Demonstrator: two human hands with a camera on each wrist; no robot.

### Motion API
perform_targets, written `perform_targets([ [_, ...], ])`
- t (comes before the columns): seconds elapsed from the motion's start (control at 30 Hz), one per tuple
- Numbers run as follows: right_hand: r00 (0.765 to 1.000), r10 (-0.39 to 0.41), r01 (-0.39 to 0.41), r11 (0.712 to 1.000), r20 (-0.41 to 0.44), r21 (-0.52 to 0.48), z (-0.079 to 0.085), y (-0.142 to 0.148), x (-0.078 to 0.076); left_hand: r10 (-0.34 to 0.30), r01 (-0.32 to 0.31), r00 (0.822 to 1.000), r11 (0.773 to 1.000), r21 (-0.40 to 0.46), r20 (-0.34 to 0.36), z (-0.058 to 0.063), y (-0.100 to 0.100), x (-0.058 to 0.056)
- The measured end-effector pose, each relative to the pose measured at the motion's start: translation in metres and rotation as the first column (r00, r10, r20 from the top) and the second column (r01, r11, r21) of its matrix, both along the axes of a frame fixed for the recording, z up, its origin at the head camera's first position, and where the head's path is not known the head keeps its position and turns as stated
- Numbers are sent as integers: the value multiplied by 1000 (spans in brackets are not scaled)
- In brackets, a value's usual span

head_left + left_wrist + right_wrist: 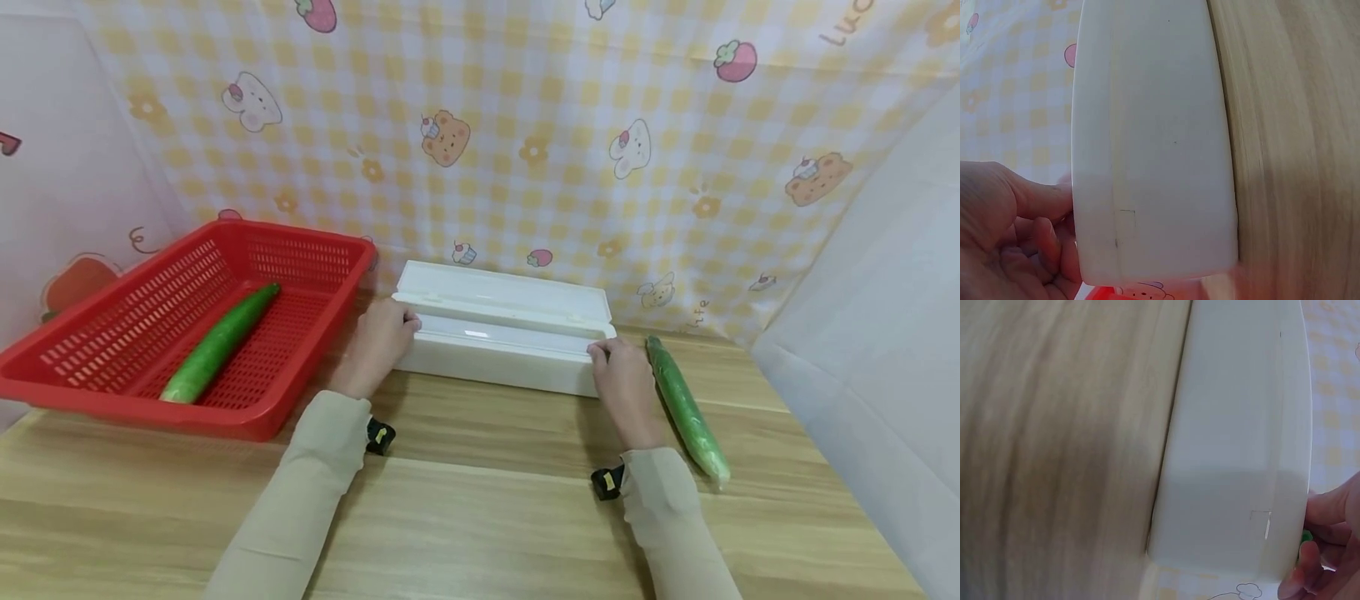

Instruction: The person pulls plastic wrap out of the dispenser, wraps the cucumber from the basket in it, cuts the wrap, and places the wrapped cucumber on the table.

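Observation:
A long white plastic-wrap dispenser (495, 362) stands on the table with its lid (510, 292) tipped back, and a shiny strip shows inside. At its left end my left hand (381, 337) pinches by the upper front edge, fingers curled and thumb (1054, 199) against the rim. My right hand (624, 379) pinches likewise at the right end, its thumb (1329, 505) on the rim. I cannot tell whether clear film lies between the fingers. Just right of that hand lies a green cucumber (686, 412) with clear film at its near end.
A red basket (277, 417) stands on the left, with another cucumber (221, 346) lying in it. The wooden table (465, 525) runs back to a yellow checked curtain (525, 150) close behind the dispenser. A white cloth wall (870, 350) borders the right side.

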State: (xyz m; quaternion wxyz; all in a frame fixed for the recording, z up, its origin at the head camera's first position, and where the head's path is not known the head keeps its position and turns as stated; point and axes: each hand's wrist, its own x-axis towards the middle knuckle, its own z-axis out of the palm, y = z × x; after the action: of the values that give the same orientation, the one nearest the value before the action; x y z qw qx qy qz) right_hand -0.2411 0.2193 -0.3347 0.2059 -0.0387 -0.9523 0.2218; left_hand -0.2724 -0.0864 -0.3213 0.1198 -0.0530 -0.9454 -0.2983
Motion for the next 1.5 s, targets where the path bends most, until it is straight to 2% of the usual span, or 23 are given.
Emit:
perform_targets([
  [0.1,1000,13,-13,1000,-27,4,0,0,-1,7,-7,1000,1000,-14,-7,1,1,2],
  [0.23,992,78,-77,997,-95,12,1,5,-2,8,-8,1000,1000,-28,6,2,1,4],
  [0.37,979,144,-139,989,-144,45,5,13,-2,-19,19,1000,999,-42,2,4,-2,5],
  [0.43,979,169,-166,985,-110,38,9,18,-1,-47,47,999,998,-50,-5,4,-4,5],
  [0.53,979,202,-202,979,21,-17,15,24,2,-91,91,996,995,-40,20,7,-9,5],
  [0.67,957,255,-244,965,137,-94,18,30,4,-128,127,988,992,16,86,9,-14,4],
  [0.8,950,274,-257,959,150,-121,13,32,1,-136,126,983,989,83,122,7,-18,1],
  [0.97,961,237,-213,963,146,-166,10,31,0,-114,90,982,984,155,153,4,-20,-1],
  [1.1,968,224,-205,966,111,-159,7,30,-1,-98,79,988,985,155,116,2,-19,-2],
  [1.27,976,208,-198,972,73,-125,5,26,-2,-83,79,995,993,93,46,-2,-17,-5],
  [1.5,989,145,-146,984,-17,-99,3,21,-3,-62,64,993,998,25,-101,-3,-15,-5],
])
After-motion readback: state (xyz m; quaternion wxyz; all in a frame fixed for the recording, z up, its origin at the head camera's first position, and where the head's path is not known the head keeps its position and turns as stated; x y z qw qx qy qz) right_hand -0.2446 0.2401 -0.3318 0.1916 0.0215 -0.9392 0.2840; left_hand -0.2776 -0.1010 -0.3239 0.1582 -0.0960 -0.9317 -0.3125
